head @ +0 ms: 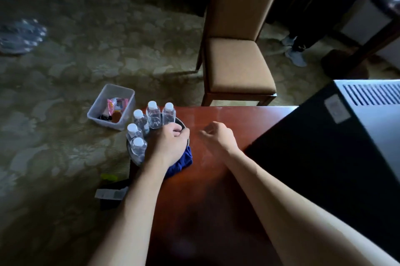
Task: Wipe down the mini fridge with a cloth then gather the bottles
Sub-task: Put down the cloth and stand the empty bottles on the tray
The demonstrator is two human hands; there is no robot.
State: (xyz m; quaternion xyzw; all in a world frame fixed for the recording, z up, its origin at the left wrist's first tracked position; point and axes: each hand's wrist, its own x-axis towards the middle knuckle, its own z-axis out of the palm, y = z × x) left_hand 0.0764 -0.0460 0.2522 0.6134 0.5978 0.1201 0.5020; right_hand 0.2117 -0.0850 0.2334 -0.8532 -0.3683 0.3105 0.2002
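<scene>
1. Far left on the carpet (pixel 91 34): a blurred clear heap (pixel 21 36), contents not resolvable.
2. On the floor just left of the table's far corner: a clear plastic bin (pixel 97 112) holding small packets.
3. Five clear bottles (pixel 154 115) with white caps stand upright in a round dark tray (pixel 184 126) at the left edge of the wooden table (pixel 216 179).
4. My left hand (pixel 171 142) sits over the tray's right part, fingers curled at its rim; I cannot tell whether they actually grip the rim or anything else.
5. A blue cloth (pixel 183 163) lies bunched under my left wrist, touching the tray's near side.
6. My right hand (pixel 218 136) hovers above bare tabletop, right of the tray, fingers loosely curled, holding nothing.
7. Beyond the table's far edge: a tan upholstered chair (pixel 236 64).
8. Right: the black mini fridge (pixel 324 162) on the table, top vent grille (pixel 372 93) visible.
</scene>
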